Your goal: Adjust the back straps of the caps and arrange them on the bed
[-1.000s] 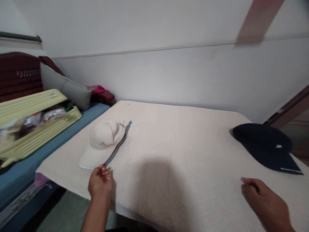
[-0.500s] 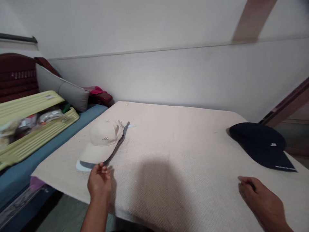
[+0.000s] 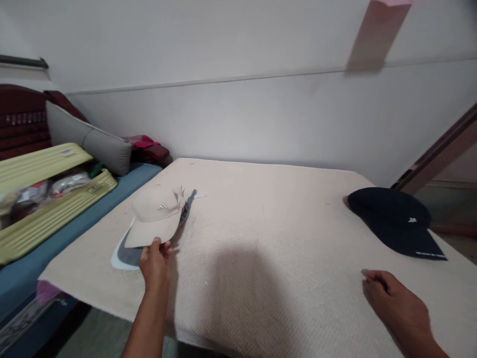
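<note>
My left hand [image 3: 154, 263] pinches the front of the brim of a cream baseball cap [image 3: 154, 211], thumb on top. That cap lies over a grey cap [image 3: 130, 253], whose brim and strap stick out beneath it. Under the grey brim shows the edge of a light blue cap [image 3: 117, 261], mostly hidden. My right hand [image 3: 398, 301] rests near the table's right side with its fingers curled in and nothing visible in them. Beyond it lies a navy cap [image 3: 391, 216] with a small white emblem, its brim pointing toward the right front; the hand does not touch it.
A cream textured cloth [image 3: 261, 209] covers the table, which stands against a white wall [image 3: 242, 119]. On the left is a blue bed [image 3: 85, 219] with an opened yellow case [image 3: 74, 201] holding bagged items and a grey pillow [image 3: 93, 139].
My left hand has taken hold of the cream cap's brim and shifted it up and back, uncovering more of the grey and light blue brims. The right hand keeps its curled pose.
</note>
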A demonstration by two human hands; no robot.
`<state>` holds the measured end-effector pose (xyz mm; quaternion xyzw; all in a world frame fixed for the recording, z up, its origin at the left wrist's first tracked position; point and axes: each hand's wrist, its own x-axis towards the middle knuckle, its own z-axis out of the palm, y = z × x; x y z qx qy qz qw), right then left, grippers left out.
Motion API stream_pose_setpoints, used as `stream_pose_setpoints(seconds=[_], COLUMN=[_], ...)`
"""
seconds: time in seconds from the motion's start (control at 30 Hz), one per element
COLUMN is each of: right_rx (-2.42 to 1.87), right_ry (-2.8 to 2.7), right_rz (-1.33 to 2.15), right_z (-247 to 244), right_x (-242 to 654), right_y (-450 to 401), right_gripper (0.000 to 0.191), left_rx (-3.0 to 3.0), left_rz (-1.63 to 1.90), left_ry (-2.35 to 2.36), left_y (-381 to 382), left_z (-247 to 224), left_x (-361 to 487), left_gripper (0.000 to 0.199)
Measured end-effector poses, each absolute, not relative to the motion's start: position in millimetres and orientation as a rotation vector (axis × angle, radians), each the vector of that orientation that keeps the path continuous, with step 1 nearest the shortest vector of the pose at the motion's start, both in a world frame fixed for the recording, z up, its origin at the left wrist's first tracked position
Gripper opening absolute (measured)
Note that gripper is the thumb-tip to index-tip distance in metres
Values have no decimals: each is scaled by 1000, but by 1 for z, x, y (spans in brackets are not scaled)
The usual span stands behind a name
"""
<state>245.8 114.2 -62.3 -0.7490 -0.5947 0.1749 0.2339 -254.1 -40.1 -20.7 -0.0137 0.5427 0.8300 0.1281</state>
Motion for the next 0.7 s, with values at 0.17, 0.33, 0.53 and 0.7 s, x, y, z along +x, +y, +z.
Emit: stream_pose_setpoints(seconds=[0.17, 0.33, 0.53, 0.7], right_rx=[-2074, -2077, -2016, -1935], right_ry=[-1618, -1615, -1580, -1301], right_rz=[499, 508, 514, 529], right_z=[-60, -56, -55, -62], right_x=[244, 242, 241, 233], right_y=[114, 112, 110, 107], right_gripper=[26, 26, 26, 25], left_rx=[117, 260, 387, 468], left_rz=[2484, 2509, 2364, 2202], left_ry=[1499, 1402, 1295, 1230], left_y=[-27, -12, 2, 2], left_z=[-11, 2, 9, 6], left_x=[-243, -214, -147, -96], left_gripper=[8, 12, 19, 21])
